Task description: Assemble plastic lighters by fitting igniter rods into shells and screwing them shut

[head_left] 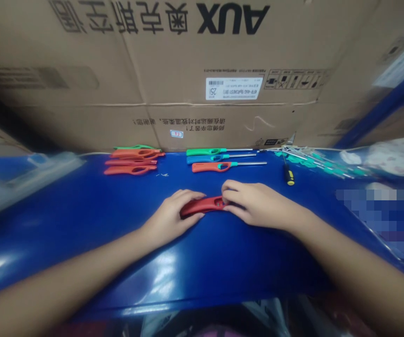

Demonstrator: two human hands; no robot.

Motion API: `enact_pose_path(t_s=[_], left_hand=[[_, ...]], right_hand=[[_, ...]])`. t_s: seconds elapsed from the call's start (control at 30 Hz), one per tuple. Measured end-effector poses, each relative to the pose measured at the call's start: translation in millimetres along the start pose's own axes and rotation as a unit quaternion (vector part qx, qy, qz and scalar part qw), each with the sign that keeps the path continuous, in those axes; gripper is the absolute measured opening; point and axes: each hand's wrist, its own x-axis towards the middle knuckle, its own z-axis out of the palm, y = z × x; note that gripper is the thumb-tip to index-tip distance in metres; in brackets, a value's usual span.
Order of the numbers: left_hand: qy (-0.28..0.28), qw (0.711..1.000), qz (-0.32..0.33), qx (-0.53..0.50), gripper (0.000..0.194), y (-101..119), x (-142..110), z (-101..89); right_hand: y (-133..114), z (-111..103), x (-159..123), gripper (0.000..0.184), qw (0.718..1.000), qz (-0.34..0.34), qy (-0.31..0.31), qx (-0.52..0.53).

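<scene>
Near the middle of the blue table, a red lighter handle [203, 205] lies between my two hands, with no metal rod showing on it. My left hand [173, 213] grips its left end, thumb and fingers on opposite sides. At the other end, by the trigger opening, the fingers of my right hand [246, 201] are pinched on the handle; whether they also hold a small part is hidden. Behind my hands lie a green lighter [202, 151], a blue lighter [202, 159] and an orange lighter [207, 167], each with a metal rod pointing right.
Several orange handles [131, 170] are stacked at the back left. A yellow-black screwdriver [289, 176] lies right of the lighters, near a pile of metal rods with teal parts [314, 161]. A cardboard box [173, 89] stands behind the blue table [117, 201]. Plastic bags [29, 182] lie at left.
</scene>
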Motion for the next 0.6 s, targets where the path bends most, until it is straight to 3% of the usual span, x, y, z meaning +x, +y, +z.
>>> enact_pose_path(t_s=[0.2, 0.33, 0.5, 0.6], left_hand=[[0.023, 0.999, -0.032, 0.002, 0.038, 0.0, -0.4, 1.0], [0.037, 0.998, -0.049, -0.01, 0.034, -2.5, 0.1, 1.2], [0.039, 0.997, -0.056, -0.046, 0.035, -6.2, 1.6, 2.5], [0.051, 0.998, -0.037, -0.028, 0.035, -1.6, 2.5, 0.5]], right_hand=[[14.3, -7.4, -4.7, 0.021, 0.992, 0.075, 0.101, 0.012], [21.4, -11.5, -8.3, 0.02, 0.996, 0.066, 0.036, 0.046], [10.3, -8.4, -6.3, 0.022, 0.991, 0.054, -0.085, 0.088], [6.4, -6.8, -3.2, 0.027, 0.99, 0.072, -0.093, 0.075]])
